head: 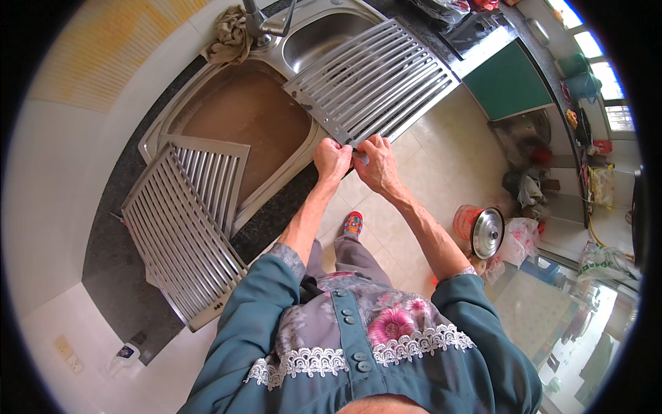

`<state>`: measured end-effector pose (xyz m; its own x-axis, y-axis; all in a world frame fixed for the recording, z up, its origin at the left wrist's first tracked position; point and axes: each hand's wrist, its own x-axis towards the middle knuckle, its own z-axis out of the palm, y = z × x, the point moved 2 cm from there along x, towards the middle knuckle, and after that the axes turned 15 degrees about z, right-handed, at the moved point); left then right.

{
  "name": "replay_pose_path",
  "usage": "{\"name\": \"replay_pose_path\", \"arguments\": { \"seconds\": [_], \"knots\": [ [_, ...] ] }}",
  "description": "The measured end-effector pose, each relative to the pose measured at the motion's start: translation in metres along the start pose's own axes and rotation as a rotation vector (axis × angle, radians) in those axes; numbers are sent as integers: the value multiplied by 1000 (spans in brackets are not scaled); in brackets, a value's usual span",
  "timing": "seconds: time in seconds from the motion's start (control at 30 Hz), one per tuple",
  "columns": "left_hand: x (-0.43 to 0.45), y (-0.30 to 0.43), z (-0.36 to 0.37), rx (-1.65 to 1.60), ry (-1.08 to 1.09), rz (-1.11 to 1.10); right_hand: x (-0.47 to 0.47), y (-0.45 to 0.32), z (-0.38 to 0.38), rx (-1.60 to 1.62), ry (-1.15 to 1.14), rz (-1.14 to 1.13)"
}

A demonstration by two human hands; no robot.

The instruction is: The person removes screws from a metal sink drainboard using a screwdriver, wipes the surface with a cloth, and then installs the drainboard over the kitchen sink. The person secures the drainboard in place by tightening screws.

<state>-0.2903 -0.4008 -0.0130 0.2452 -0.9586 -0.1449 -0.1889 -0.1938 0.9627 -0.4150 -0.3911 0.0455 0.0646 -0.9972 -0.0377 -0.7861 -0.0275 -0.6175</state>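
A slatted stainless-steel panel (372, 77), like a range-hood baffle filter, lies tilted across the right sink bowl (315, 44) and juts past the counter's front edge. Both of my hands meet at its near corner. My left hand (332, 159) has thumb and fingers closed at that corner. Beside it, my right hand (378, 163) is closed around a small grey object (363, 157), mostly hidden by the fingers. A dark fitting shows at the corner between the hands. Brownish water (248, 114) fills the left bowl. A second slatted panel (212, 176) leans partly into that water.
A third slatted panel (181, 238) rests over the second and the dark counter (116, 269). A crumpled brown cloth (230, 36) lies by the faucet (266, 26). On the floor, right, a lidded pot (487, 234) stands near plastic bags (520, 240). A white bottle (124, 357) is lower left.
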Motion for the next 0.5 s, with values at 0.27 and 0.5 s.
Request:
{"name": "replay_pose_path", "arguments": {
  "seconds": [0.27,0.5],
  "knots": [
    [-7,8,2,76,123,19,-4,-3,4,60,16,-32],
    [-14,29,-1,146,124,70,-8,-3,7,36,109,-51]
  ]
}}
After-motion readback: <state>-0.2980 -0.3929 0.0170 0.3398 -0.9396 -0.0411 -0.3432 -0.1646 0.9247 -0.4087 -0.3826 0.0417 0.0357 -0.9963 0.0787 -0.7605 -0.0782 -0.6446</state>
